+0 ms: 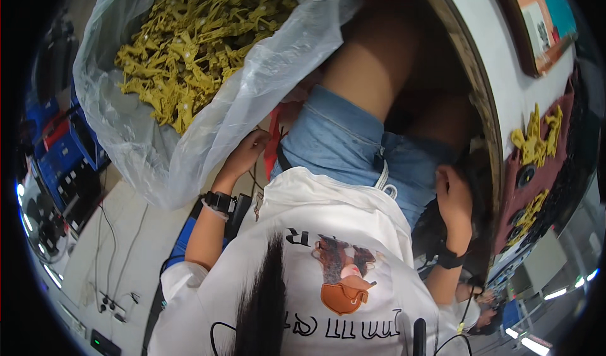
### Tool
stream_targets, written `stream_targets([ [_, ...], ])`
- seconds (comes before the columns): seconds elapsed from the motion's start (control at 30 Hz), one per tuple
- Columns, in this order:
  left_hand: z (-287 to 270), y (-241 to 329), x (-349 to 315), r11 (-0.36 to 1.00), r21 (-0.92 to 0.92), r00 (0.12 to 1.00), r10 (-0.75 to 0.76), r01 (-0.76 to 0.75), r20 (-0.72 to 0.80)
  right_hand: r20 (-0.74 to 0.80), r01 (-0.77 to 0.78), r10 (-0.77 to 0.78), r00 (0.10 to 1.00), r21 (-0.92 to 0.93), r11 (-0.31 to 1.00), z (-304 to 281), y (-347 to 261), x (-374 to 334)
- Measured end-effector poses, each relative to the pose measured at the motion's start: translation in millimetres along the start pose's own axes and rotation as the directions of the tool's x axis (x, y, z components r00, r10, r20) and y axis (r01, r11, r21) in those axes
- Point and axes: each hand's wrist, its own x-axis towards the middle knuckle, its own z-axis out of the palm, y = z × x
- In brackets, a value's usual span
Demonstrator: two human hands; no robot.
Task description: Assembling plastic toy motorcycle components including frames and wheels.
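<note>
A large clear plastic bag (265, 59) full of yellow moulded plastic pieces (189, 47) stands open at the upper left. Close to its lower right edge is my left hand (251, 146), its fingers curled inward beside my shorts and a red item (273, 132). Whether anything is inside those fingers is hidden. My right hand (453, 195) rests at the right side of my shorts, near the table edge. Its fingers are loosely bent and apart, with nothing seen in them. Black bands circle both wrists.
At right, the white table (475, 15) has a curved-looking edge. A dark-red mat (536, 173) on it carries yellow pieces (535, 138) and black round parts (525, 176). Blue bins (69, 157) stand at far left. Cables (112, 249) run over the floor; people appear lower right.
</note>
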Motion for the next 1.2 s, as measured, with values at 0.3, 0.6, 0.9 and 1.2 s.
stream_targets([
  [0.3, -15, -58, -47, 0.955, 0.239, 0.984, -0.165, 0.176, -0.065, -0.044, 0.162, -0.160, 0.986, 0.055, 0.985, 20, -2, 8],
  [0.6, -12, -54, -48, 0.906, 0.323, 0.957, -0.289, 0.273, 0.004, -0.073, 0.235, -0.227, 0.971, 0.134, 0.963, 35, 14, 12],
  [0.9, -21, -38, -41, 0.923, 0.260, 0.957, -0.290, 0.285, -0.017, -0.145, 0.322, -0.299, 0.943, 0.170, 0.931, 40, 21, 21],
  [1.2, -30, -22, -33, 0.935, 0.253, 0.967, -0.256, 0.247, 0.001, -0.087, 0.231, -0.215, 0.973, 0.450, 0.863, 42, 21, 15],
])
